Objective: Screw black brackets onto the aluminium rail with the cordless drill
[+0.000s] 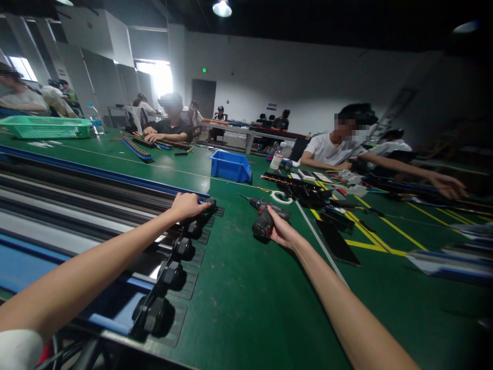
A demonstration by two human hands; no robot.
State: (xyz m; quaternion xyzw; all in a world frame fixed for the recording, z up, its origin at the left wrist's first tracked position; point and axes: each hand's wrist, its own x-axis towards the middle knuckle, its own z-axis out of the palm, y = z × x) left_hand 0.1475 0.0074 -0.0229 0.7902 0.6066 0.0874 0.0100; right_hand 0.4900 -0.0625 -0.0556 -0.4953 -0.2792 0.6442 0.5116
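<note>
My left hand (188,206) is closed at the far corner of the long rails, its fingers reaching the farthest black cable gland (210,203). Several more black cable glands (173,274) with hex nuts line the near ends of these black, silver and blue rails (77,205). My right hand (280,226) is wrapped around a black and red cordless drill (265,215) at the table. Its thin bit points left and away from me. The palm side of both hands is partly hidden.
Beyond the drill stands a blue bin (230,167), with a white ring (282,197) and dark parts (300,187) to the right. A flat black panel (337,241) lies nearer. A green basket (48,127) stands far left. Co-workers sit across the table; one arm (416,172) reaches right.
</note>
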